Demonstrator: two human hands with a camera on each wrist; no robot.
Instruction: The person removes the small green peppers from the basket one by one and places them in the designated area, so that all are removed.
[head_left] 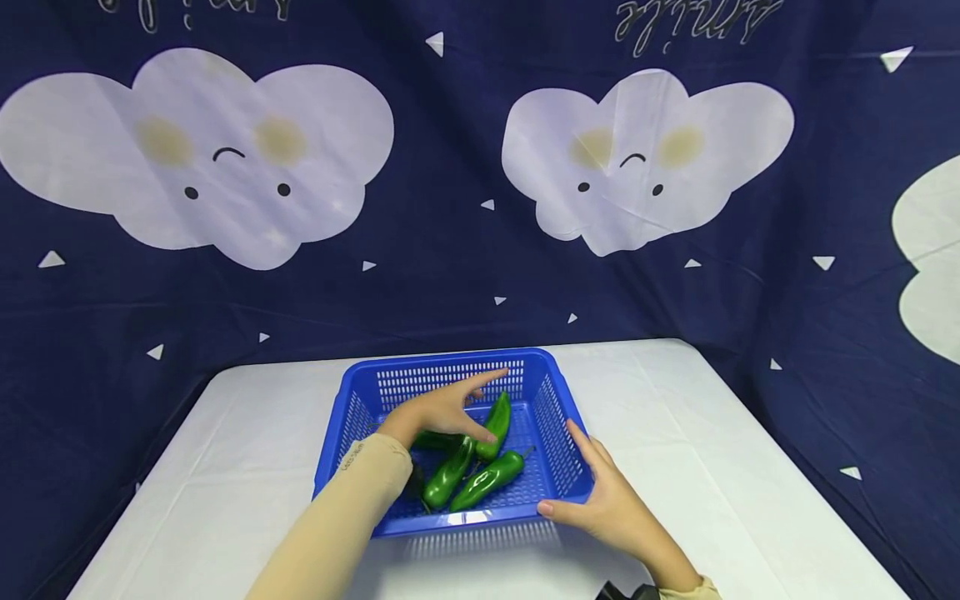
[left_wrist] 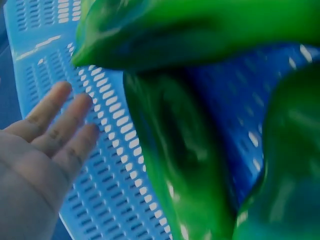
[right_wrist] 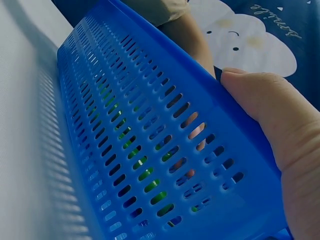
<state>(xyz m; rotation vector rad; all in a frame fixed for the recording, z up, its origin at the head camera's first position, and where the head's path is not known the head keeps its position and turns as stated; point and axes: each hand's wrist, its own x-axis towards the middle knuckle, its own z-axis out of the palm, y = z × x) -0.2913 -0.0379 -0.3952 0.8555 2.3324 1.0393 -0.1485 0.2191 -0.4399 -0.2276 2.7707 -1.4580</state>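
Observation:
A blue plastic basket (head_left: 446, 524) with slotted walls holds several glossy green peppers (head_left: 491, 481). Inside it, my left hand (head_left: 447, 408) reaches over the peppers with fingers spread; its thumb overlaps an upright-lying green pepper (head_left: 500, 414) in the head view. In the left wrist view, straight fingers (left_wrist: 70, 120) show beside the peppers, holding none of them. My right hand (head_left: 603, 508) grips the basket's front right corner, thumb on the front rim and fingers along the right side. From the right wrist, the thumb (right_wrist: 265, 95) lies at the rim, with green showing through the slots.
The basket stands on a white-covered table (head_left: 667, 417). Behind it hangs a dark blue curtain (head_left: 442, 292) with white clouds and small triangles. A black object (head_left: 626, 592) shows at the right wrist.

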